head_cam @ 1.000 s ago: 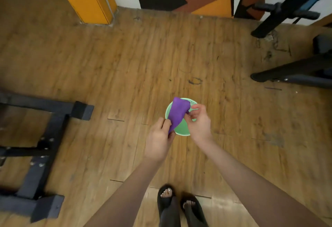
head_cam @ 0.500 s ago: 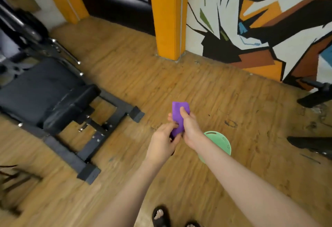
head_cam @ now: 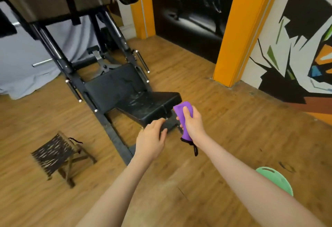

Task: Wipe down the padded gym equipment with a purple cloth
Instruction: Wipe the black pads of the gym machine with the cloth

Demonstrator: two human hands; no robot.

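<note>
Wooden floor (head_cam: 224, 111) runs under a black padded seat (head_cam: 133, 99) (scuffed, perhaps wet). Just in front of the seat's near edge, the right hand (head_cam: 193, 124) grips the folded purple cloth (head_cam: 183, 117); the left hand (head_cam: 150, 140) hovers beside it with loose fingers, holding nothing

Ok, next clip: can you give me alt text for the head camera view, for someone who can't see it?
A person's right hand grips a folded purple cloth near the front edge of a black padded seat on a gym machine, while the left hand reaches forward, open. A small woven stool stands on the wooden floor to the left, a green basin at lower right.
</note>
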